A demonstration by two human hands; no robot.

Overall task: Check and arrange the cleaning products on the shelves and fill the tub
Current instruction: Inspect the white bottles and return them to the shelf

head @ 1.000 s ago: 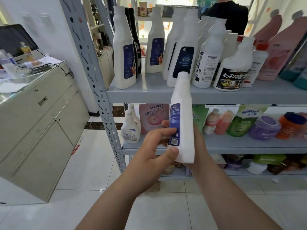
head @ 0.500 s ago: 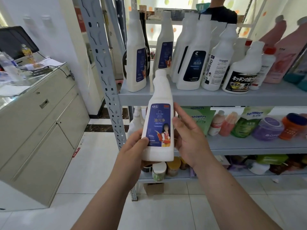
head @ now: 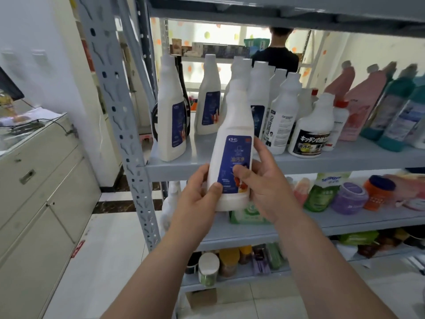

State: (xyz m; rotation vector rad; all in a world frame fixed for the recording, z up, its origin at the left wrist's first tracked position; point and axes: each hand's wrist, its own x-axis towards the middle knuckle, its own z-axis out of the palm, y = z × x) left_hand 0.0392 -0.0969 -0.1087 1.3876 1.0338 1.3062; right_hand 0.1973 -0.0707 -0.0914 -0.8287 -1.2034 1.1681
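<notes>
Grey metal shelving (head: 170,168) fills most of the view, with a cream cabinet (head: 34,192) to its left on a pale tiled floor. Both hands hold a bottle (head: 234,116) up in front of the shelf's front edge. It is tall and white, narrowing to a long neck with a white cap, and leans slightly to the right. A dark blue label faces the camera; its print is too blurred to read. The left hand (head: 200,196) grips the bottle's lower left side, thumb pressed on the label's bottom corner and fingers wrapped behind. The right hand (head: 266,183) grips the right side, thumb laid across the lower label and fingers curled round the back. The bottle's neck rises before a row of similar white bottles (head: 172,116) standing on the shelf. Pink bottles (head: 358,107) stand farther right.
</notes>
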